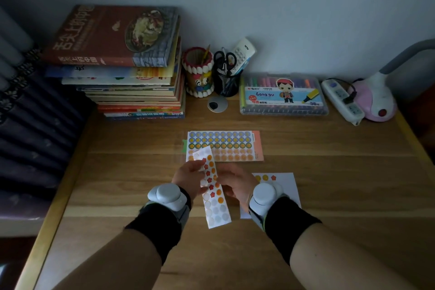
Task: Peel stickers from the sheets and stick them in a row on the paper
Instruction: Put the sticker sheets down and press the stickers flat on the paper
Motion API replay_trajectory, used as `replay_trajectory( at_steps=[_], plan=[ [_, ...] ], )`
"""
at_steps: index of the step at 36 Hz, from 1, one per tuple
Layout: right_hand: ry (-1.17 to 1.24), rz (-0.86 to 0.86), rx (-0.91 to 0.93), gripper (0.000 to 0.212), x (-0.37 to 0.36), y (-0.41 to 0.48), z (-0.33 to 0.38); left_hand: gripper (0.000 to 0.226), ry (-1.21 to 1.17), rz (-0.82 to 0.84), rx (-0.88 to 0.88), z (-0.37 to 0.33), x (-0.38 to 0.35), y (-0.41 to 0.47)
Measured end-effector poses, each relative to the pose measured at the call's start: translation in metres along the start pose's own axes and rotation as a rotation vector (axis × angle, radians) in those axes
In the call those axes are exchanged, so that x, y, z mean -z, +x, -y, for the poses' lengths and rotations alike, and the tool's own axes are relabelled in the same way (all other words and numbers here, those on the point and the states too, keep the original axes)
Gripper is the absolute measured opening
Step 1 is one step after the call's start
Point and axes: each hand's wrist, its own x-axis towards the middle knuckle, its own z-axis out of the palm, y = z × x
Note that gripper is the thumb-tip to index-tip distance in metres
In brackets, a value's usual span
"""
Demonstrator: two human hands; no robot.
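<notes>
A narrow white sticker strip with red stars and orange dots is held up over the desk between both hands. My left hand grips its left edge near the top. My right hand touches the strip's right side with curled fingers; whether it pinches a sticker is hidden. A larger sticker sheet of round orange stickers lies flat behind the strip. A white paper lies to the right under my right wrist, with two orange dots and a red star in a row at its top.
A tall stack of books stands at the back left. Two pen holders, a marker box, a power strip and a pink lamp base line the back edge. A round grommet sits in the wooden desk.
</notes>
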Motion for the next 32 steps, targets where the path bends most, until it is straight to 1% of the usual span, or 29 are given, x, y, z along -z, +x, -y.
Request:
replay_trajectory(
  at_steps=[2,6,8,10,11,13,15,17,19,21,22,24,29,32],
  plan=[
    [0.054,0.015,-0.004,0.033,0.002,0.001,-0.002,0.029,-0.013,0.034,0.005,0.0,-0.003,-0.001],
    [0.075,-0.044,-0.065,0.03,0.004,0.001,0.0,0.026,-0.02,0.115,0.008,-0.003,-0.014,-0.006],
    [0.076,-0.057,-0.07,0.023,0.008,0.001,-0.001,0.028,-0.001,0.147,-0.004,-0.006,-0.019,-0.009],
    [0.066,-0.068,-0.065,0.009,0.014,0.001,-0.004,0.029,0.006,0.157,-0.008,-0.009,-0.023,-0.009],
    [0.058,-0.074,-0.063,0.01,0.017,0.001,-0.004,0.03,0.035,0.15,-0.019,-0.009,-0.024,-0.008],
    [0.023,-0.105,-0.058,0.013,0.025,-0.001,-0.001,0.034,0.175,0.12,-0.089,-0.01,-0.025,-0.003],
    [-0.03,-0.134,-0.032,0.013,0.035,-0.002,0.004,0.034,0.43,0.07,-0.223,-0.01,-0.024,0.0],
    [-0.134,-0.188,-0.023,0.008,0.044,-0.004,0.01,0.033,0.724,0.068,-0.367,-0.012,-0.021,0.004],
    [-0.136,-0.291,-0.002,0.015,0.052,-0.001,0.015,0.039,0.943,0.115,-0.407,-0.014,-0.02,0.007],
    [-0.126,-0.407,0.03,0.025,0.058,0.001,0.021,0.043,1.049,0.147,-0.372,-0.015,-0.02,0.005],
    [-0.152,-0.455,0.045,0.026,0.06,0.003,0.023,0.045,1.065,0.155,-0.357,-0.014,-0.019,0.004],
    [-0.183,-0.498,0.048,0.026,0.064,0.009,0.025,0.046,1.071,0.158,-0.348,-0.013,-0.019,0.001],
    [-0.21,-0.497,0.017,0.027,0.067,0.014,0.029,0.046,1.057,0.165,-0.346,-0.015,-0.018,-0.001],
    [-0.209,-0.478,-0.047,0.018,0.072,0.02,0.029,0.046,1.036,0.161,-0.346,-0.016,-0.016,0.0]
  ],
)
